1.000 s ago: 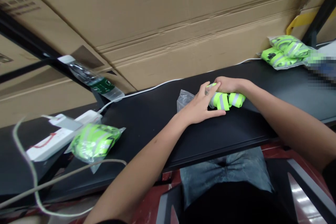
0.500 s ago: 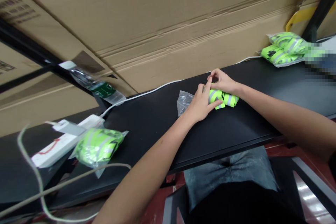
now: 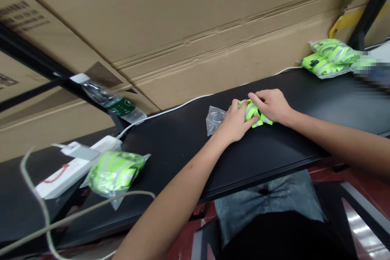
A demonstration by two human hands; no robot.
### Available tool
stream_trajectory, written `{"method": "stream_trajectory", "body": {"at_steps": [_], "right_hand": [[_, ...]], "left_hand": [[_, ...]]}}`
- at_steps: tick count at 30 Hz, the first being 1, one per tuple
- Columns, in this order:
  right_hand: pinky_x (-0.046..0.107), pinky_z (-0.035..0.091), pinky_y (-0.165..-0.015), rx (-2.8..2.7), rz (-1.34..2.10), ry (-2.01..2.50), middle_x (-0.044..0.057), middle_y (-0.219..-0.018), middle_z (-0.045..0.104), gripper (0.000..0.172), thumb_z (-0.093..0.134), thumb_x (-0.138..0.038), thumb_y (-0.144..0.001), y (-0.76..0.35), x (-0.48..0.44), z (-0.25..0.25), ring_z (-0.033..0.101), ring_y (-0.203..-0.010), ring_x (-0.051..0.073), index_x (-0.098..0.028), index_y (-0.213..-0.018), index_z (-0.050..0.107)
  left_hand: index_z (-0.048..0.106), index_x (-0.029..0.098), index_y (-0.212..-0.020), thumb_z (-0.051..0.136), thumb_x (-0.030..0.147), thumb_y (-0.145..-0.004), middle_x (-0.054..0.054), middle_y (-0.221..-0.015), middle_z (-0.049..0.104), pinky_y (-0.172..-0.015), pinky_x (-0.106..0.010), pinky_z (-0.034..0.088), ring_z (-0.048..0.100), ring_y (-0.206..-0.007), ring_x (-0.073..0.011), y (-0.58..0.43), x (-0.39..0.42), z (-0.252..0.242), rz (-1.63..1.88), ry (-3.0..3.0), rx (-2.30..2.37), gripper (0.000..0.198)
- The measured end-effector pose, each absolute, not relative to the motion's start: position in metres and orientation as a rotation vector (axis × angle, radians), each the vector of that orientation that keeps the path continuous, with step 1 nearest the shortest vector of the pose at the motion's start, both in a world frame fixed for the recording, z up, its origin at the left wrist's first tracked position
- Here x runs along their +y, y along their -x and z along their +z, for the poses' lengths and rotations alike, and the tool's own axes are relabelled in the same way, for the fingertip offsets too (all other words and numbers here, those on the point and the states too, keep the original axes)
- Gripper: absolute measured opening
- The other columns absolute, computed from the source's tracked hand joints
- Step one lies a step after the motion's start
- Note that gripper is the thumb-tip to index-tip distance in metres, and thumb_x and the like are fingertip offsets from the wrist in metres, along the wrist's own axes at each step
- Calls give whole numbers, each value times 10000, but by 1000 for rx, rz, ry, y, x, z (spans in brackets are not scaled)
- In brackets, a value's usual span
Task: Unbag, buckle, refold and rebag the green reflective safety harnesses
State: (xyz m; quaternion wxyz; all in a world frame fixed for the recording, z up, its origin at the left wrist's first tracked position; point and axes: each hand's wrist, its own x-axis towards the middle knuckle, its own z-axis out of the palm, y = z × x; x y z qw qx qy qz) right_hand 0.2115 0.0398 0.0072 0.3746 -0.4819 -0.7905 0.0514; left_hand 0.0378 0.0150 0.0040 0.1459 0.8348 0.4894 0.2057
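Observation:
A folded bundle of neon-yellow reflective straps (image 3: 251, 112) with silver stripes lies on the black tabletop, partly covered by both hands. My left hand (image 3: 236, 122) is curved around its left side, thumb along the near edge and fingers over the far side. From the right, my right hand (image 3: 274, 105) closes over the top and right end of the bundle, its thumb pointing left and its fingers curled. Beside my left hand, at the wrist's far side, rests a crumpled clear plastic bag (image 3: 214, 119).
A bagged neon-yellow bundle (image 3: 117, 172) lies at left by a white power strip (image 3: 81, 166) and loose cables (image 3: 45, 211). A plastic bottle (image 3: 112, 99) leans near the frame. More bagged bundles (image 3: 330, 59) sit at back right, before cardboard boxes (image 3: 213, 20).
My right hand has moved from the far edge of the bundle, towards me and to the right, and now covers its right end. My left hand stays on the bundle with its fingers more bent.

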Motion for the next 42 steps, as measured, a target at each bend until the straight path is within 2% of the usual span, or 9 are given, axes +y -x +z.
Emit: {"method": "stream_trajectory", "body": {"at_steps": [5,10,13,19,26,29,34,39,42], "right_hand": [[386,481,-925,-2071,282,1057,102,-1105,675,395,577,-554,-927,-229,35,-8,647,-998,239,-233,-987,798],[448,488,-959,-2032,412,1228,104,-1097,705,327,570,-428,-941,-230,44,-8,655,-1026,265,-240,-1128,762],[422,522,-845,-1924,449,1362,118,-1065,736,422,669,-397,-871,-227,44,-4,679,-927,268,-176,-1231,671],[426,498,-893,-2058,217,1178,106,-944,738,259,576,-374,-929,-223,38,-2,665,-945,266,-195,-805,717],[358,499,-765,-1913,406,1247,50,-857,760,183,677,-384,-849,-227,38,4,684,-772,210,-210,-831,730],[355,468,-762,-2009,368,1298,49,-897,782,256,603,-414,-908,-229,37,8,690,-785,213,-217,-842,753],[381,466,-803,-2279,379,1244,113,-1057,756,532,374,-557,-994,-234,41,9,687,-901,264,-164,-1128,708],[464,473,-932,-2455,352,1081,191,-1225,691,808,535,-742,-836,-241,50,2,648,-1080,357,-109,-1335,596],[490,460,-989,-2455,412,1018,189,-1293,664,810,566,-725,-823,-243,55,-2,624,-1149,361,-125,-1368,578]], "left_hand": [[407,149,-1462,611,503,-925,-147,-1259,442,-1094,-535,415,529,-1234,-339,-39,18,0,612,-2396,1415,675],[270,213,-1534,708,609,-808,-151,-1377,393,-1142,-541,369,439,-1355,-375,-33,20,-3,627,-2383,1354,936],[162,170,-1573,780,663,-694,-198,-1467,334,-1162,-549,343,358,-1418,-418,-32,18,-2,586,-2408,1355,1182],[237,116,-1543,689,608,-821,-219,-1425,394,-1131,-540,375,439,-1363,-406,-37,17,2,585,-2438,1413,985],[230,144,-1545,531,617,-917,-206,-1409,412,-1119,-561,367,431,-1367,-404,-34,18,3,562,-2465,1368,842],[217,128,-1554,521,595,-925,-218,-1423,393,-1130,-555,355,416,-1377,-410,-35,18,3,544,-2450,1383,841],[197,175,-1561,562,580,-903,-185,-1413,395,-1136,-563,346,414,-1376,-401,-35,22,-2,618,-2403,1381,854],[156,187,-1573,610,569,-864,-186,-1442,346,-1158,-586,313,362,-1406,-416,-32,25,-6,606,-2366,1331,925],[117,144,-1579,619,587,-842,-206,-1471,297,-1191,-571,272,288,-1451,-423,-29,25,-4,555,-2346,1318,996]]}}
